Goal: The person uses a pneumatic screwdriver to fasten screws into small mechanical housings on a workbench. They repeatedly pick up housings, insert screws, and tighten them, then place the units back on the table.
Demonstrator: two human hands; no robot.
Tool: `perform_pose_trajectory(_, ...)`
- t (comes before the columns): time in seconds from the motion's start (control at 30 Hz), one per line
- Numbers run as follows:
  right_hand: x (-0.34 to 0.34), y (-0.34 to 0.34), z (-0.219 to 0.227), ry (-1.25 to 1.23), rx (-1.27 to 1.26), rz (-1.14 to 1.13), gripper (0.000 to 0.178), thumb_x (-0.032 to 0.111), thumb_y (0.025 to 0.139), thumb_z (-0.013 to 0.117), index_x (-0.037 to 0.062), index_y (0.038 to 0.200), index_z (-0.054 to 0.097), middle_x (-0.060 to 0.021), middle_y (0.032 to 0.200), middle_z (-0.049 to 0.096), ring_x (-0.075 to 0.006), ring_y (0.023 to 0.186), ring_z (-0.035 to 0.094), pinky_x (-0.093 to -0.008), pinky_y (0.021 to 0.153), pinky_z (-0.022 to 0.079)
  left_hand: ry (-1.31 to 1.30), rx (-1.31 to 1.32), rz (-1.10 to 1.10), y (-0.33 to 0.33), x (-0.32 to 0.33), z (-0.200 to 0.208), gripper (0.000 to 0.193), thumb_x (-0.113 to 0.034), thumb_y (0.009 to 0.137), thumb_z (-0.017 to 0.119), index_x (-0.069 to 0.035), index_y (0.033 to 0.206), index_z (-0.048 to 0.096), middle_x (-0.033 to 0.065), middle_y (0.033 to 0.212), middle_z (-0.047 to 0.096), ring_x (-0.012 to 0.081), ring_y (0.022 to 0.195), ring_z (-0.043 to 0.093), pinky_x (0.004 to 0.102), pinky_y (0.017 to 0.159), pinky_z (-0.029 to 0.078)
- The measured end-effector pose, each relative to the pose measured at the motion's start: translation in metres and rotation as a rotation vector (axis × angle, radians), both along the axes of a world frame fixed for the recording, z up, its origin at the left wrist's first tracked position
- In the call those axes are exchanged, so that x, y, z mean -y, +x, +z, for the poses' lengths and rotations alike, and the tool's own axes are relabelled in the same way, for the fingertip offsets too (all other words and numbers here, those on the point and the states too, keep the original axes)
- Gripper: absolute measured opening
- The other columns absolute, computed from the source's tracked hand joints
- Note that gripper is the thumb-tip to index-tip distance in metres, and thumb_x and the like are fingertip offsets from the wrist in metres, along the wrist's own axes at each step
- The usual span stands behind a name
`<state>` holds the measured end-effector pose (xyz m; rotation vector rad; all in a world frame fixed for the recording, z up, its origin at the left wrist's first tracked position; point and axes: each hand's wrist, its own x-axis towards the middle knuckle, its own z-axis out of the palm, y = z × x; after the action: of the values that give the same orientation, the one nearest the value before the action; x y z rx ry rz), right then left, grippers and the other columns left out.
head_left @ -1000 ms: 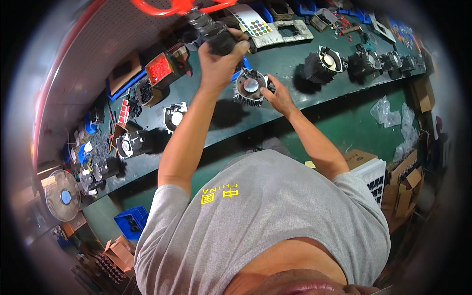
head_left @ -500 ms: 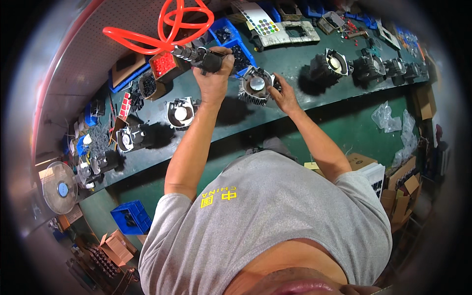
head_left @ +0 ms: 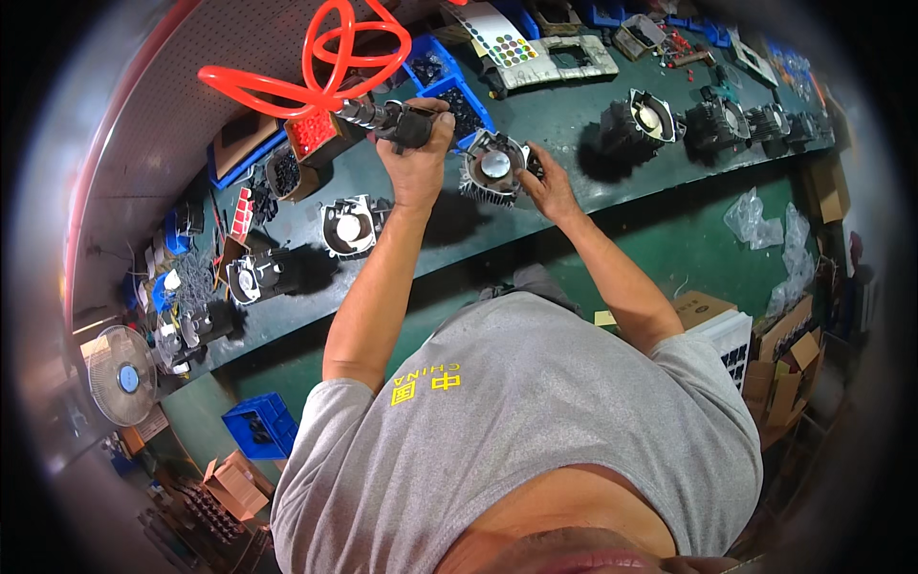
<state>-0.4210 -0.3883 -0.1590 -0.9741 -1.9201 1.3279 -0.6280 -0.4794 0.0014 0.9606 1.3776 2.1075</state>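
Note:
My left hand is closed around a dark air-powered driver. A coiled red air hose runs off its metal end fitting. Beside the tool, a finned metal engine casing sits on the green bench with a round, shiny disc in its opening. My right hand grips the casing's right side, with the thumb at the rim and the fingers around the dark part there. A thin part of the driver reaches toward the casing's upper left; whether it touches cannot be made out.
Similar casings stand on the bench to the left and right. Behind my hands are blue bins of small dark parts and a box of red pieces. A fan stands at far left; cartons sit low at right.
The view has shifted slightly. Both hands keep the same holds, on the driver and on the casing.

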Motion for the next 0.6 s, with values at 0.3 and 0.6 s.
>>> perform_pose_trajectory(0.3, 0.000, -0.001, -0.002, -0.052, -0.024, 0.016, 0.062, 0.020, 0.091, 0.069, -0.0058, 0.143, 0.047, -0.0237, 0.123, 0.065, -0.0279, 0.112, 0.064, -0.0365, 0.097, 0.051, -0.145, -0.008, -0.202, -0.006, -0.016, 0.005, 0.019, 0.001, 0.086, 0.075, 0.000, 0.104, 0.069, 0.0013, 0.098, 0.069, 0.0079, 0.086, 0.062, 0.0247, 0.078, 0.052)
perform_pose_trajectory(0.6, 0.001, 0.001, -0.001, -0.093, -0.012, 0.026, 0.062, 0.019, 0.091, 0.069, -0.0052, 0.143, 0.047, -0.0211, 0.121, 0.065, -0.0240, 0.110, 0.064, -0.0351, 0.096, 0.051, -0.215, -0.115, -0.481, -0.005, -0.040, 0.009, 0.016, -0.010, 0.088, 0.076, -0.003, 0.101, 0.071, -0.0032, 0.086, 0.067, 0.0047, 0.074, 0.058, 0.0232, 0.067, 0.048)
